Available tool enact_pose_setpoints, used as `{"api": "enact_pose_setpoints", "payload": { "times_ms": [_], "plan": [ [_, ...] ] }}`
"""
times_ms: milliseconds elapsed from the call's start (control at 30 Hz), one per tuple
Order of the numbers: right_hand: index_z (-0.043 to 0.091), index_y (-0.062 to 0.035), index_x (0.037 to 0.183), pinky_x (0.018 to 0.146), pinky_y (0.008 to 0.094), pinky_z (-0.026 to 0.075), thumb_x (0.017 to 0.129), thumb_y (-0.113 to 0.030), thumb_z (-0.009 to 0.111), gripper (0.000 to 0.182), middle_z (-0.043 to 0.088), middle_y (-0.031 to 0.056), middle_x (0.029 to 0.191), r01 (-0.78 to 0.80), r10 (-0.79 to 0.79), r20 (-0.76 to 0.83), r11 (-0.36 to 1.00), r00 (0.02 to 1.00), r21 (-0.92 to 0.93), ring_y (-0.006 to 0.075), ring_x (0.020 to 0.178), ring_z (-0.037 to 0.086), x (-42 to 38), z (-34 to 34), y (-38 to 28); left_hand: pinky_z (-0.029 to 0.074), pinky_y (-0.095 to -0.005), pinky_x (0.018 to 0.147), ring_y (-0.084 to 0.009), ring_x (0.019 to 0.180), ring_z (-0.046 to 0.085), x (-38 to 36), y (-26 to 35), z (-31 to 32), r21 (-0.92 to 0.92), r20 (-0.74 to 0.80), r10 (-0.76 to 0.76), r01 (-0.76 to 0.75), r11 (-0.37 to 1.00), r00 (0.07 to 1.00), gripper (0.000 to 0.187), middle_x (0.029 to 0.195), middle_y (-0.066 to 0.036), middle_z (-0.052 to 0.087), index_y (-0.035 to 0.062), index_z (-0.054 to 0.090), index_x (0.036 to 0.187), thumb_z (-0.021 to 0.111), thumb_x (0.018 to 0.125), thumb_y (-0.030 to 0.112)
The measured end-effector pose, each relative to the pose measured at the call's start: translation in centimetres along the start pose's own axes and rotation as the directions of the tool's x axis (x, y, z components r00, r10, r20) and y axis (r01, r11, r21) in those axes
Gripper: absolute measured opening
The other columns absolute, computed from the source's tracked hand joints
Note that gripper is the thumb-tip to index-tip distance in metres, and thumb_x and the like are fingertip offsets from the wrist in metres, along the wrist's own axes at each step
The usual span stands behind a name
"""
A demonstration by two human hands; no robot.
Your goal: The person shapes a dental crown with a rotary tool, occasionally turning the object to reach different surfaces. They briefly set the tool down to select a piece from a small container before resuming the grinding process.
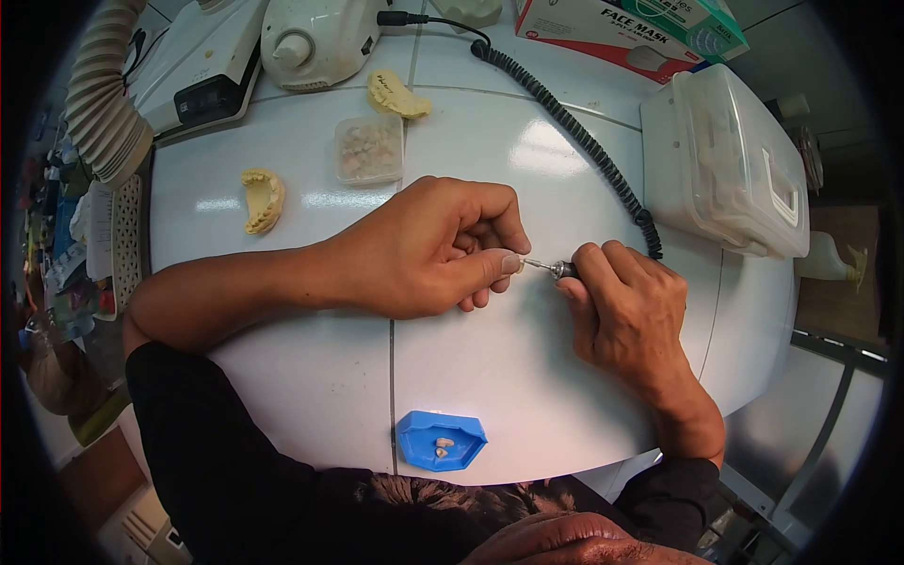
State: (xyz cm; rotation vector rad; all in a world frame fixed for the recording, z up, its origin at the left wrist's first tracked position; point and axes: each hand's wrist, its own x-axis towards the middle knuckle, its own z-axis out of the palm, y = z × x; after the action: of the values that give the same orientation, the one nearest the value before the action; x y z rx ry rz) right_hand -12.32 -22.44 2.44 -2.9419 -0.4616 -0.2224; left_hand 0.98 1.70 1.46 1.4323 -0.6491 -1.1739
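My right hand (626, 301) is wrapped round a rotary handpiece (567, 270), its dark body mostly covered by the fingers. From its metal nose a thin bur (537, 264) points left, its tip right at my left fingertips. My left hand (443, 250) pinches a small pale piece (519, 267) between thumb and fingers, nearly all of it hidden. A black coiled cord (565, 113) runs down to the handpiece. Below the hands, close to the table's near edge, a blue tray (414, 438) holds a few small tooth-coloured bits (443, 443).
Two yellow plaster dental casts (263, 201) (395, 94) lie on the white tiled table, beside a clear box (369, 149) of small pale pieces. A white control unit (320, 42), a ribbed hose (105, 94), a face mask box (603, 38) and a lidded plastic case (725, 160) stand around the edges.
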Motion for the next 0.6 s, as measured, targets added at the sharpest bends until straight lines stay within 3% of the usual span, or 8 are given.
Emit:
{"api": "enact_pose_setpoints", "payload": {
  "times_ms": [600],
  "plan": [
    [0.063, -0.0119, 0.091, 0.052, 0.0364, 0.046, 0.1, -0.037, 0.079, 0.031, 0.05, 0.0026, 0.074, 0.015, -0.014, 0.023, 0.999, 1.0, -0.034, 0.0206, 0.057, 0.058, -0.13, -0.05, -0.2, 0.058, -0.0249, 0.071, -0.0089, 0.084, 0.068, -0.07, 0.2, 0.14, 0.04, -0.003, -0.002, 0.002, 0.999, 1.0, 0.019, 0.098, -0.006, 0.071, -0.0039, 0.067, 0.123, 0.066, 0.112, 0.011]
  ]
}}
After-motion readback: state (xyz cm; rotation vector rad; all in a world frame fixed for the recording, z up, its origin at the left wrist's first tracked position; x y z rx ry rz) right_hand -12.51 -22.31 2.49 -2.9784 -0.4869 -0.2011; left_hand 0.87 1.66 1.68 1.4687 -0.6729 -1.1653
